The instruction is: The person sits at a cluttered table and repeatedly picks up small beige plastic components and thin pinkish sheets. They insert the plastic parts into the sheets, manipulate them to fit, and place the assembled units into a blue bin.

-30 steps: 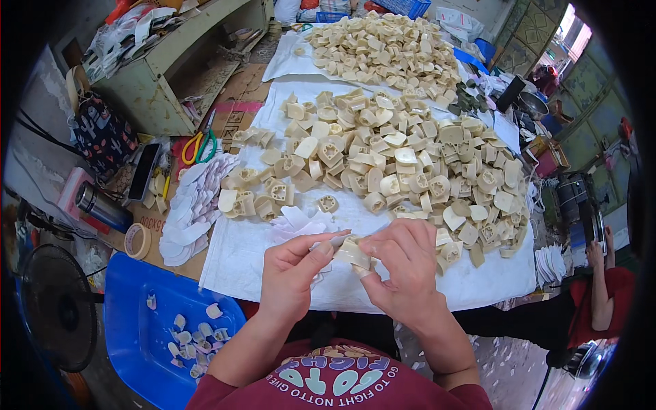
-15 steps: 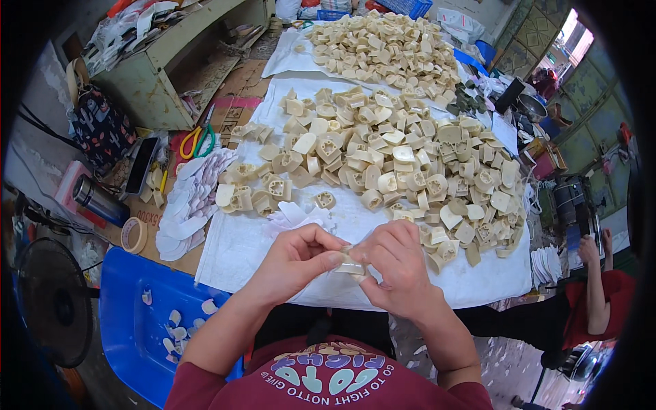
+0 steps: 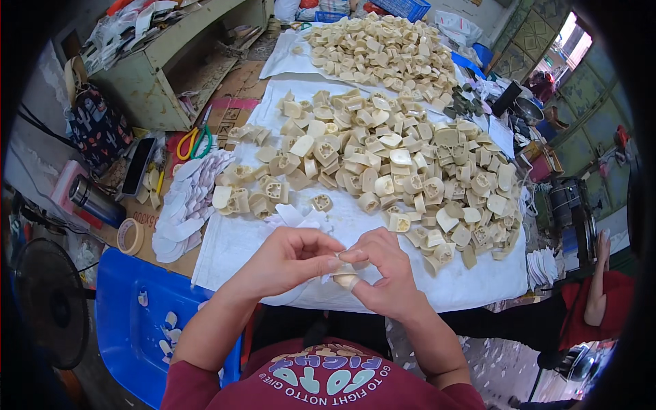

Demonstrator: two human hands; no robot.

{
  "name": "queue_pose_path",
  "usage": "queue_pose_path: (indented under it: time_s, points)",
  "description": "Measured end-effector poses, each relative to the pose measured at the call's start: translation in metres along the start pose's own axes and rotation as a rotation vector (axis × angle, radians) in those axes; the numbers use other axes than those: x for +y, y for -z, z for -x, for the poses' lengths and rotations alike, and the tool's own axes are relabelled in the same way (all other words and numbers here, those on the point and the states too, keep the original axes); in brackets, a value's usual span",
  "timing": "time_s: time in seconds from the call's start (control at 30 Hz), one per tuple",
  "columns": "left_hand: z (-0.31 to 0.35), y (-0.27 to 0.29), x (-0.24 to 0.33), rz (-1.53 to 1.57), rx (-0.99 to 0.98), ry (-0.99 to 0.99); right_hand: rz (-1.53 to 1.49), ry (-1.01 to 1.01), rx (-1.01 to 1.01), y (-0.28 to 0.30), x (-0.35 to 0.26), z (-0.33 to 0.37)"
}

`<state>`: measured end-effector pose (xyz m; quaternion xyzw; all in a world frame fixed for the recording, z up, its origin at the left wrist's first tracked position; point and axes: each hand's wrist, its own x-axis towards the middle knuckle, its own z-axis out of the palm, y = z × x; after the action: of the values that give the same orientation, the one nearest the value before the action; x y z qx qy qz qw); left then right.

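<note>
In front of my chest both hands meet around one small cream heel-shaped plastic piece (image 3: 346,276). My left hand (image 3: 288,261) pinches at its upper left side with thumb and forefinger. My right hand (image 3: 387,275) grips it from the right, fingers on top and thumb below. Fingers cover much of the piece, and whether a thin sheet lies on it I cannot tell. Just beyond my hands several white cut-out pieces (image 3: 295,216) lie on the white cloth (image 3: 239,256). A single cream piece (image 3: 321,202) sits beside them, near the large pile of similar pieces (image 3: 369,154).
Another cream pile (image 3: 383,51) lies farther back. On the left are white cut-outs (image 3: 183,205), scissors (image 3: 197,141), a tape roll (image 3: 130,236), a flask (image 3: 97,199) and a fan (image 3: 55,307). A blue tub (image 3: 126,307) with several pieces stands lower left. Another person's arm (image 3: 598,294) shows at right.
My fingers have shifted on the cream piece, and it is turned differently, with more of its lower end showing. At right, the other person's hands have come together.
</note>
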<state>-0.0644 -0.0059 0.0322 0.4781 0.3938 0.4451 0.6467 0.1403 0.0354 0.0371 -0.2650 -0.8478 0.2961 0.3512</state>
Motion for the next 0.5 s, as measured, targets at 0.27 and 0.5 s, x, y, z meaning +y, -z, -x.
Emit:
queue_pose_path:
  time_s: [0.27,0.5]
  points:
    - [-0.002,-0.004,-0.016,0.173,0.015,-0.214,-0.272,-0.210,0.077,0.002,0.002,0.004]
    - [-0.002,-0.007,-0.019,0.312,-0.017,-0.184,-0.372,-0.399,0.111,-0.001,-0.009,0.006]
